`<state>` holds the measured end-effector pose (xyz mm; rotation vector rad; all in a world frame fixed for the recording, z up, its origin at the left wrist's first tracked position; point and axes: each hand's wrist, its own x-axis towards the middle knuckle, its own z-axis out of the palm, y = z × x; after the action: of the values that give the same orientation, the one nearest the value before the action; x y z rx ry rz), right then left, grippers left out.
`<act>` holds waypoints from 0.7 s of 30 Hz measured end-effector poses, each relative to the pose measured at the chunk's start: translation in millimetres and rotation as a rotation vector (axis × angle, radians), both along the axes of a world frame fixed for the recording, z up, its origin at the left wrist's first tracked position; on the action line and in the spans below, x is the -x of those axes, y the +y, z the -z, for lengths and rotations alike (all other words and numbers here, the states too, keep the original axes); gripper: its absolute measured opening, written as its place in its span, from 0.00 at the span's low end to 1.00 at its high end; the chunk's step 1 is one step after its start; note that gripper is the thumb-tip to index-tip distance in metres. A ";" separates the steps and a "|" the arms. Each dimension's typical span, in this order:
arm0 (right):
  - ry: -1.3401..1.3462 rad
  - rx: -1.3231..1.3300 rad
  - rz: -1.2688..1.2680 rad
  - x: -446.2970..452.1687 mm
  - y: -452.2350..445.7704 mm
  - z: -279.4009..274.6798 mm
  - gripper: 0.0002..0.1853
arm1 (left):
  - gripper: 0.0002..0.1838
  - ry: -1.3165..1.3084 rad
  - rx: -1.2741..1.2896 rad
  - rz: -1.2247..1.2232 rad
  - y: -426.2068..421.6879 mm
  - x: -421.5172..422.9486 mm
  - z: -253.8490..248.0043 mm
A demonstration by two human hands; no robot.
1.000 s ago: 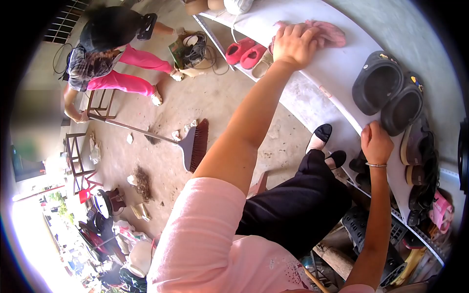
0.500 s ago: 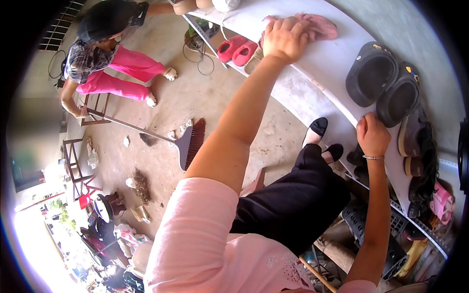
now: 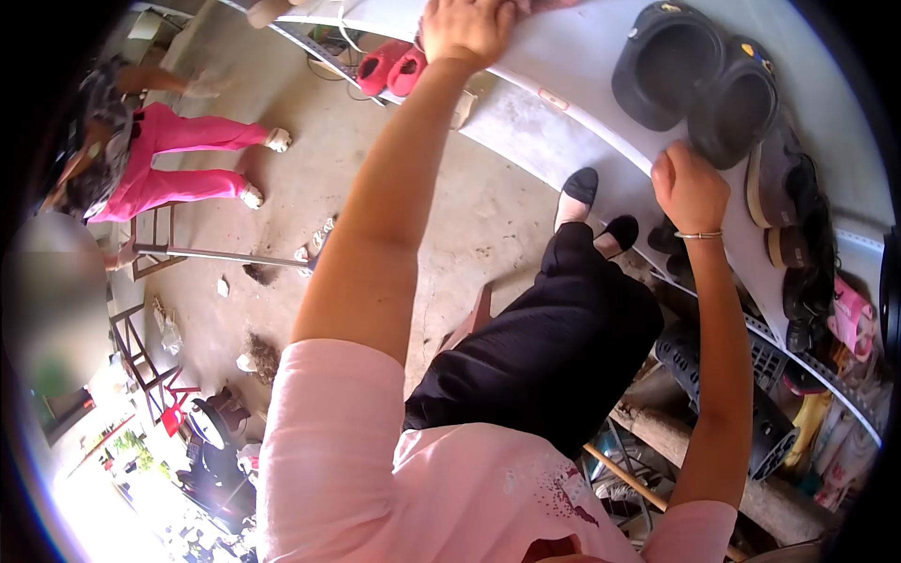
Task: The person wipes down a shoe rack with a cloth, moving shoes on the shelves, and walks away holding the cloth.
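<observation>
My left hand (image 3: 466,30) presses down on a pink cloth (image 3: 547,4) on the white shelf (image 3: 587,56), at the top of the view. Part of the cloth is hidden under the palm or cut off by the picture's edge. My right hand (image 3: 693,190), with a bracelet at the wrist, is closed at the shelf's front edge. Just above it lies a pair of dark clogs (image 3: 671,70). Red shoes (image 3: 389,68) stand on a lower level near my left wrist.
Several dark shoes (image 3: 784,183) line the shelf's right part. A person in pink trousers (image 3: 202,136) stands at the left, beside a long broom handle (image 3: 221,255). Debris (image 3: 263,359) lies on the floor. A wooden stool frame (image 3: 141,352) is at the left.
The view has shifted, so shelf and clogs sit higher. My left hand stays at the cloth, my right at the shelf edge. The other person's raised arm has moved, and the broom head is now hidden.
</observation>
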<state>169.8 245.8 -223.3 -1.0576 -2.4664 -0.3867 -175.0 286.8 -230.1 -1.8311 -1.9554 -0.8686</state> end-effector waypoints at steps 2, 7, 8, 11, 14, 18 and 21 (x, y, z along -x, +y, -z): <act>0.023 -0.037 -0.017 -0.7 -1.1 0.7 0.07 | 0.22 -0.002 -0.004 0.013 -0.6 -0.4 0.2; 0.017 -0.035 -0.017 -1.0 -0.6 0.7 0.07 | 0.21 -0.011 -0.013 0.027 -1.5 -1.2 -2.9; 0.015 -0.037 -0.017 -1.0 -0.7 1.4 0.07 | 0.21 -0.017 -0.015 0.035 -2.0 -1.4 -3.1; 0.020 -0.049 -0.013 -1.2 -0.4 2.9 0.06 | 0.21 -0.012 0.007 0.013 -2.7 -3.1 -2.3; 0.026 -0.055 -0.016 -1.0 -0.4 2.7 0.06 | 0.21 -0.006 0.041 -0.013 -2.6 -3.5 -3.7; 0.012 -0.045 -0.003 -0.4 -1.4 0.2 0.05 | 0.21 -0.021 0.023 0.019 -3.3 -3.8 -4.7; 0.032 -0.034 -0.006 -0.2 -2.0 -0.3 0.05 | 0.21 -0.015 0.005 0.012 -1.6 -2.9 -0.9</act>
<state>170.0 243.8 -223.0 -1.0352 -2.4253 -0.4049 -172.1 285.2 -229.2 -1.8455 -1.9594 -0.8846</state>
